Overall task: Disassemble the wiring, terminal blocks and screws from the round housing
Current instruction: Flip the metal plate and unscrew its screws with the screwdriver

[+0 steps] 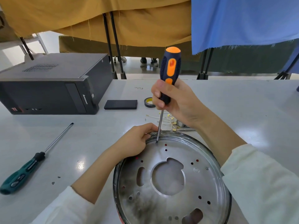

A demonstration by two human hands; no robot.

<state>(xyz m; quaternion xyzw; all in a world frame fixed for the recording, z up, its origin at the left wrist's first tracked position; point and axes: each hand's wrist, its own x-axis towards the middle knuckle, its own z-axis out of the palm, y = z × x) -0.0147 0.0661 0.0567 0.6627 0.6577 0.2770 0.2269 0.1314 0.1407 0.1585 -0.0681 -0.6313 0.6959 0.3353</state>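
Head view: we hold the housing (171, 180) flat on the worktop (242, 110), close to us. Our right hand (176, 101) has its fingers curled round the orange driver (169, 73), whose tip sits on a screw (156, 142) near the far rim. Our left hand (137, 139) grips that rim, fingers curled over the edge right beside the blade.

We judge the main risk to be a slip: the grip is low on the handle, so if the tip cams out it could jab the left fingers or chew the screw head. The freed screw could also drop through a hole or roll away. Removed wires (168, 120) lie just beyond the housing.

The only readable writing is "lenovo" on the PC (48, 88); the green driver (29, 165) has markings too small to read.
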